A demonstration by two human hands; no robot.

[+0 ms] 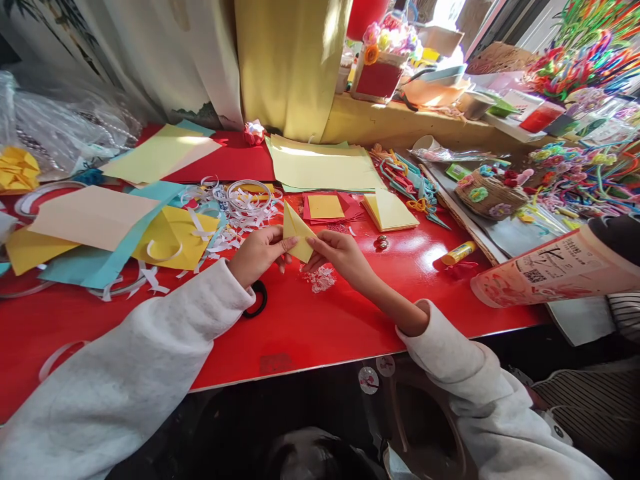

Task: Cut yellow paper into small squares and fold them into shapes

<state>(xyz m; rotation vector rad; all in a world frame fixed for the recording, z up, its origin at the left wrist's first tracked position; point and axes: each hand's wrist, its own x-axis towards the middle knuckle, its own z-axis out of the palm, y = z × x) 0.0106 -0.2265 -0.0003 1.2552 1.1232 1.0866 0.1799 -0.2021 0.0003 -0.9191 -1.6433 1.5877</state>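
A small yellow folded paper [299,235], shaped like a triangle, is held just above the red table [310,327]. My left hand [259,251] pinches its left side with thumb and fingers. From the right, my right hand [339,255] grips its lower right corner. Both hands are closed on the paper, and both arms wear white sleeves. Small white paper scraps [321,278] lie on the table directly below the hands.
Coloured paper sheets [125,227] and white strips [235,207] cover the table's left. A yellow pad [390,210], scissors [420,197], a glue stick [459,253] and a basket [487,193] lie to the right. A black ring [257,300] sits near my left wrist. A printed booklet [550,270] juts in at right.
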